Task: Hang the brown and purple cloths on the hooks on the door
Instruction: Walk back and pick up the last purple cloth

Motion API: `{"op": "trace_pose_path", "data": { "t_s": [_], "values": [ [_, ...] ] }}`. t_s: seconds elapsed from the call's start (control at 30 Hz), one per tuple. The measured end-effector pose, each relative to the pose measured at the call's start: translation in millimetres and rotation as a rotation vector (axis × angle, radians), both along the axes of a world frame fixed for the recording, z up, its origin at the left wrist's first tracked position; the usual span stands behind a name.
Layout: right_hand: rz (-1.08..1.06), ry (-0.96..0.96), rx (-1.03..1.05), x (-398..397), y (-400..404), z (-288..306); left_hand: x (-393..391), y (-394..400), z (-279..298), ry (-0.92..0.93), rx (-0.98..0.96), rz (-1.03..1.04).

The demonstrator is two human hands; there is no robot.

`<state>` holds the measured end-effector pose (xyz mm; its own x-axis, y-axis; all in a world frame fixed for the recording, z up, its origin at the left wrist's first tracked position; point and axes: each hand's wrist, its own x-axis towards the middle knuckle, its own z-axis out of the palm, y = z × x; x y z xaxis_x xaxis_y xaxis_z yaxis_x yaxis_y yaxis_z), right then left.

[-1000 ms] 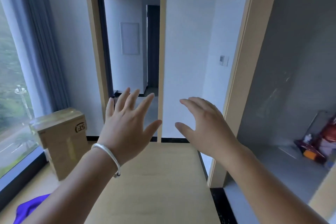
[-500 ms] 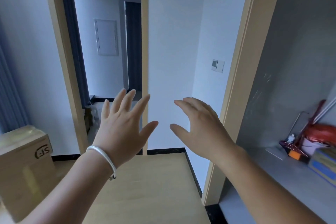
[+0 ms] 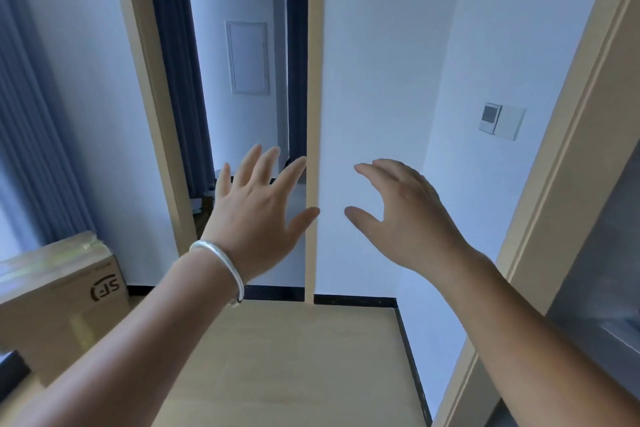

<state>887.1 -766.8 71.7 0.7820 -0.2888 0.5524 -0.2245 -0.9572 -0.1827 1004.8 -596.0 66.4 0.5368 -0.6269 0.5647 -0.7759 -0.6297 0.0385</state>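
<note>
My left hand, with a silver bangle on the wrist, is raised in front of me with its fingers spread and nothing in it. My right hand hovers beside it, fingers apart and slightly curled, also holding nothing. Both are held up before an open doorway with a light wooden frame. No brown cloth, purple cloth, door leaf or hooks show in this view.
A cardboard box stands at the lower left under grey curtains. Light wood floor stretches ahead. A second wooden frame rises at the right, with a wall switch panel beside it and a grey recess beyond.
The view has tilted up and moved closer to the doorway. The purple cloth at the bottom left a second ago has left the frame, as have the items in the right recess. Both hands stay spread.
</note>
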Motion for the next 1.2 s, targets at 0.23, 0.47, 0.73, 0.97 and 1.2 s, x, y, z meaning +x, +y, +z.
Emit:
{"op": "trace_pose_path", "data": {
  "t_s": [0.23,0.47,0.73,0.97,1.2],
  "values": [
    [0.054,0.018,0.014,79,-73,-6,75,-61,-7,0.000,0.007,0.054],
    [0.080,0.067,0.015,171,-111,-18,163,-100,-20,0.018,0.010,0.077],
    [0.120,0.072,-0.001,337,-128,-18,321,-117,-29,0.053,-0.034,0.106],
    [0.205,0.072,-0.016,484,-112,-10,454,-96,-25,0.080,-0.059,0.163],
    [0.400,0.095,-0.017,606,-54,-19,534,-27,-36,0.132,-0.063,0.367]
  ]
}}
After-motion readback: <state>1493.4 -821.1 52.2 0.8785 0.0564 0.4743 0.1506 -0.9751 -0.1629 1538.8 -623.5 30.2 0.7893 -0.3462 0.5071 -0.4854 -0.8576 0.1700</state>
